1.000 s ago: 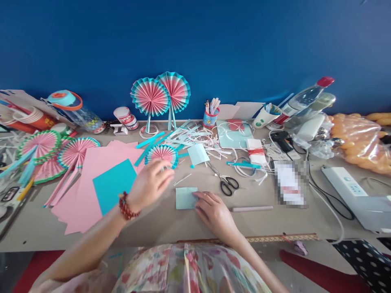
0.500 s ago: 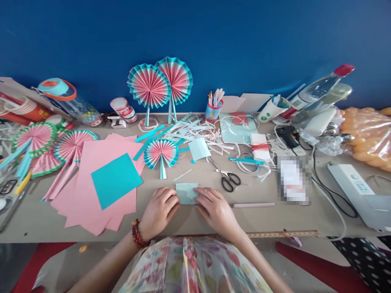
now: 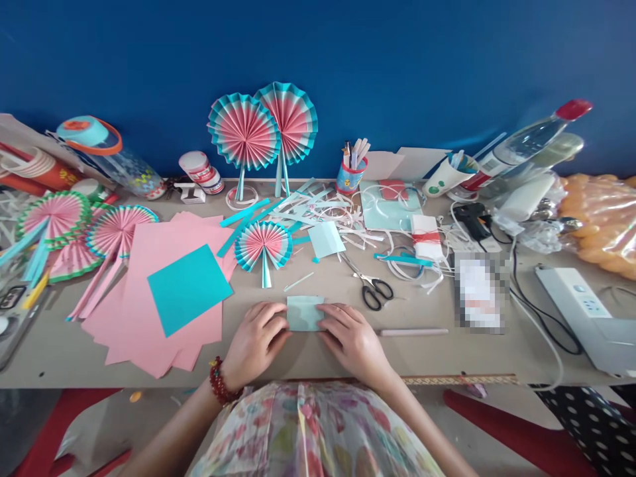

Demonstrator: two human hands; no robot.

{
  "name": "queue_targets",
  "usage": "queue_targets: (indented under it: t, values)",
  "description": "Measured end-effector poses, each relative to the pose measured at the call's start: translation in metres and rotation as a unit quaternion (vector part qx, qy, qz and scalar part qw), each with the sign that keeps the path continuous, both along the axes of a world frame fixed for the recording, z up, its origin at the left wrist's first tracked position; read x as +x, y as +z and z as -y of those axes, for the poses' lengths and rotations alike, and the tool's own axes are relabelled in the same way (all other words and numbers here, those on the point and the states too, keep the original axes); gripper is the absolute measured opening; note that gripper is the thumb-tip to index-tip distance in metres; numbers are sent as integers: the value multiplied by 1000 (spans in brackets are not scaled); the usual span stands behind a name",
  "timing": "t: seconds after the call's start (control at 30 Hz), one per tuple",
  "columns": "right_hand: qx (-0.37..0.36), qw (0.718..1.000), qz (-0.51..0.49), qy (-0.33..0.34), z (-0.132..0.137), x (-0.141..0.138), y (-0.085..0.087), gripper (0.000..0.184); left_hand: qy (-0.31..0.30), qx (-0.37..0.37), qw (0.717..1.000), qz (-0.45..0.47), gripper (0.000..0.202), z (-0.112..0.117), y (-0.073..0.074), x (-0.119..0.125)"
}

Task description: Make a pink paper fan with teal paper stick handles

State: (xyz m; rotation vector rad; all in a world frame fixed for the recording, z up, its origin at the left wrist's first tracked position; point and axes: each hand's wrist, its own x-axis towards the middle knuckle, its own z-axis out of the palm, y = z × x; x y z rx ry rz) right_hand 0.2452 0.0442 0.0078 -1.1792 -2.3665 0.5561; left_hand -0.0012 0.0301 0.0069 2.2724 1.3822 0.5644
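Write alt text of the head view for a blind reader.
A person's left hand and right hand touch opposite ends of a small pale blue paper on a cluttered desk. Beyond lie black-handled scissors and a pleated fan; pink sheets lie left.

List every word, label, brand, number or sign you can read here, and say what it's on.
No text is legible.
Red-and-white container: markings too small to read.
Red-capped plastic bottle: label too blurred.
Red paper cups: yellow marks, too blurred.
Pixelated patch right of the scissors: contents obscured.
Pale blue paper between the left hand and right hand: no writing visible.
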Motion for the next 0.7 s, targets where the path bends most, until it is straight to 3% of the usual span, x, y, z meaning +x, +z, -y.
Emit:
queue_targets:
  t: [0.33,0.7]
  values:
    - [-4,1000,0,-1,-1,0,0,14,-9,5,1000,-9,21,-1,-3,-2]
    - [-15,1000,-10,-1,0,0,-1,12,12,-8,1000,-5,15,2,-1,2]
